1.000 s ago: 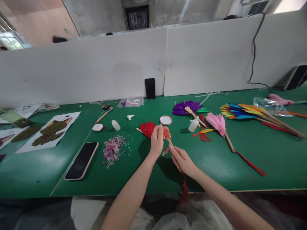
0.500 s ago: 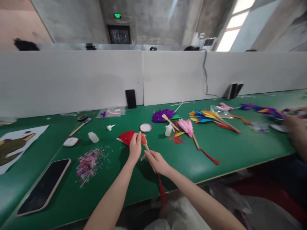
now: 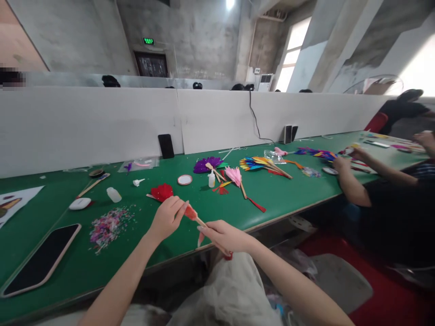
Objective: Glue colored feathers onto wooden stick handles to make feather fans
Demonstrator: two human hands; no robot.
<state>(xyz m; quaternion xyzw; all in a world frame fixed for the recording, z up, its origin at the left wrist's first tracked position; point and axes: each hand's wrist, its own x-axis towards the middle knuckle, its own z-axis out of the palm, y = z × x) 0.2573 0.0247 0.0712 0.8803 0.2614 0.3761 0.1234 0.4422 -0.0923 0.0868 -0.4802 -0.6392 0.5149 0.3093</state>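
My right hand is closed around a wooden stick with an orange-red upper end. The fingers of my left hand pinch that coloured end near its top. The stick slants down toward my lap over the table's front edge, and a bit of red shows at its lower end. Just beyond my left hand lies a red feathered fan with a pale stick. A white-rimmed round dish and a small glue bottle stand farther back.
On the green table lie a purple feather fan, a pink one and a multicoloured one. Leftward are a phone, coloured scraps and a tipped bottle. A co-worker's arm is at the right.
The view has turned right, showing more of the co-workers. Both hands have come down nearer the table's front edge, still holding the stick, and stand farther apart.
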